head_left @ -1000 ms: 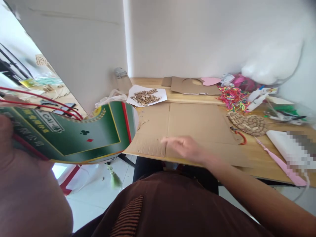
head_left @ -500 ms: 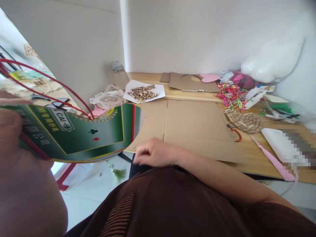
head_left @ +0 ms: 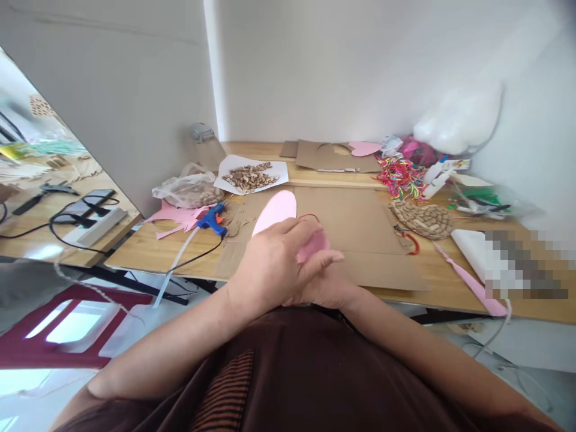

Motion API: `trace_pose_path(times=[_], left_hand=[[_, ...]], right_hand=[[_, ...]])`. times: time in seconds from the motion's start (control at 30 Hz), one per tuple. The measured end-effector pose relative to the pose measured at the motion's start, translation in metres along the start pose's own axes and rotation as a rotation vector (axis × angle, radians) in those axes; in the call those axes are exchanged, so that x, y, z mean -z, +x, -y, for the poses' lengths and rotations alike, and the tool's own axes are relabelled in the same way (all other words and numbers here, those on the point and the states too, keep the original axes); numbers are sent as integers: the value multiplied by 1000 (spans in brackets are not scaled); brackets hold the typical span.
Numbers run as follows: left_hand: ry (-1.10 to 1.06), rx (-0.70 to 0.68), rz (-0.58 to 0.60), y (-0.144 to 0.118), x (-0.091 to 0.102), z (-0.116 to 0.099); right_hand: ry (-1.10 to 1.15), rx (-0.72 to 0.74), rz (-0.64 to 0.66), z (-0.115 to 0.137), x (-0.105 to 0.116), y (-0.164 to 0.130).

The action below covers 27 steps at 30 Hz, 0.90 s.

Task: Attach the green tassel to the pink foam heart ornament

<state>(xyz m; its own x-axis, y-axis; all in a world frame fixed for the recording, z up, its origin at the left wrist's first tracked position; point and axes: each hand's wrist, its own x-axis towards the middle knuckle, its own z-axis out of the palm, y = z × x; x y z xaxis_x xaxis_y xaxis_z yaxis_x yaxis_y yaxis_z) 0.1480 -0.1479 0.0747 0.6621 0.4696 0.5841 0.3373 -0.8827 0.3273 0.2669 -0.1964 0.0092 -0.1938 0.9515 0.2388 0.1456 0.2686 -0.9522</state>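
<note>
Both my hands meet in front of my chest at the table's near edge. My left hand (head_left: 274, 264) lies on top and grips a pink heart-shaped paper cutout (head_left: 278, 211), whose rounded lobe sticks up past my fingers. My right hand (head_left: 330, 282) sits underneath, mostly hidden, and touches the same pink piece, with a thin red cord (head_left: 310, 216) showing at its top. They hover over a large flat sheet of brown cardboard (head_left: 360, 228) on the wooden table (head_left: 148, 249).
A blue glue gun (head_left: 212, 219) with its cable lies left of the cardboard, by pink paper scraps (head_left: 180, 216). Behind are a plastic bag (head_left: 189, 191), paper with brown pieces (head_left: 249, 175), colourful cords (head_left: 400, 174), a woven mat (head_left: 423, 219) and a pink tassel (head_left: 468, 279). A red stool (head_left: 76, 327) stands lower left.
The green printed bag with red handles that my left hand held up is gone from view. My left hand came down to join my right hand on the pink cutout.
</note>
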Motion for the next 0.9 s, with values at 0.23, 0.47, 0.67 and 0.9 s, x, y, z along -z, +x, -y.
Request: trace_pose_path(times=[0.23, 0.47, 0.67, 0.9], left_hand=[[-315, 126, -69, -7, -1, 38], [-882, 663, 83, -25, -17, 100], [-1257, 780, 92, -5, -53, 95], [-1255, 919, -76, 28, -109, 126]], right_hand=[[590, -319, -233, -28, 18, -13], [585, -356, -307, -18, 70, -20], [577, -445, -387, -25, 117, 12], [605, -628, -467, -46, 96, 17]])
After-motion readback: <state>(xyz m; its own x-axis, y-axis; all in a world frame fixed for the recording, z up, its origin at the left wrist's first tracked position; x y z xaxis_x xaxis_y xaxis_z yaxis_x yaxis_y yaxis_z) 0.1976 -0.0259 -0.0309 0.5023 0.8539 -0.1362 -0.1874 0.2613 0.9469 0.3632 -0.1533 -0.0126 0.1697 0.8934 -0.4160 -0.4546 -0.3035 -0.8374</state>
